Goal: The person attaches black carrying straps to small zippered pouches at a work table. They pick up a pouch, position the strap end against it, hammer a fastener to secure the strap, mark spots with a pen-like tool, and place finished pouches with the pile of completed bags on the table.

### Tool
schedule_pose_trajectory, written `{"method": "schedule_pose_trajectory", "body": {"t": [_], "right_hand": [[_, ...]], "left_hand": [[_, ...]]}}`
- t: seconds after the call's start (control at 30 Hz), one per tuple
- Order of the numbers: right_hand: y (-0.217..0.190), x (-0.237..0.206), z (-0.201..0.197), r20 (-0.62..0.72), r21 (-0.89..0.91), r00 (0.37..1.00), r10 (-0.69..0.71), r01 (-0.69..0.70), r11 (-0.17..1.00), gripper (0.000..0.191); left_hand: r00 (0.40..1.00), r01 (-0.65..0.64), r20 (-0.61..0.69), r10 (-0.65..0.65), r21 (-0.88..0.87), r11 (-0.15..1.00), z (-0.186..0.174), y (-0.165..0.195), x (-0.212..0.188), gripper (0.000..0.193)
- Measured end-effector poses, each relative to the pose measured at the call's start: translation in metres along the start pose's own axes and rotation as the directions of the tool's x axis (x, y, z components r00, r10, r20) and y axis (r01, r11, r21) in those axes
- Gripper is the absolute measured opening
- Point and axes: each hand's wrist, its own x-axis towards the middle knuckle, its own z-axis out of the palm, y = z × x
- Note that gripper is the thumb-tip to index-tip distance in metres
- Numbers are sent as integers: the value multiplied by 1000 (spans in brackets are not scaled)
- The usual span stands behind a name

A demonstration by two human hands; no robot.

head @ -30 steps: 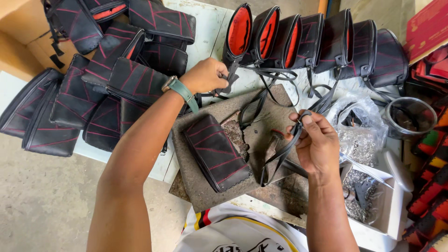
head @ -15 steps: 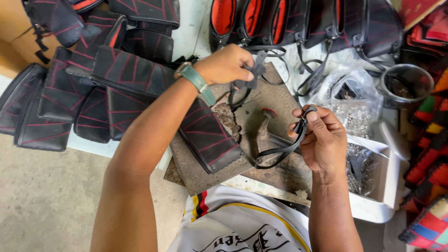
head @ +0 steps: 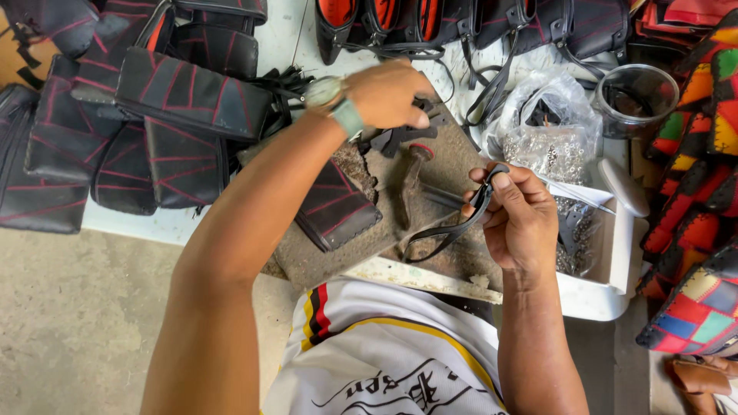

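Between right fingers, black strap

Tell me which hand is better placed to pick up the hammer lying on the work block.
Left, probably. The left hand hovers just above the hammer on the work block and seems to hold nothing firmly, while the right hand is pinching the black strap.

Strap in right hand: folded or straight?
Folded: the strap doubles into a loop, both ends pinched in the right hand.
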Motion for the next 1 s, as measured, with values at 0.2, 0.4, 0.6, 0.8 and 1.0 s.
{"method": "schedule_pose_trajectory", "body": {"t": [0.2, 0.4, 0.6, 0.8, 1.0], "right_hand": [[-5, -31, -19, 4, -8, 998, -61, 61, 998, 8], [12, -54, -15, 19, 26, 999, -29, 28, 999, 7], [38, -49, 3, 59, -141, 998, 6, 3, 990, 8], [39, -46, 12, 90, -100, 995, 54, -45, 994, 10], [39, -70, 37, 231, -128, 971, 64, -35, 991, 11]], "left_hand": [[870, 218, -440, -224, -65, 974, -5, 22, -191, 36], [734, -22, -671, -103, -176, 984, 69, 62, -275, 41], [683, -135, -707, -180, -365, 921, 101, 44, -250, 18], [740, -163, -493, -458, -792, 589, 104, 39, -254, 24], [793, -138, -359, -491, -892, 430, 110, 47, -245, 26]]}}
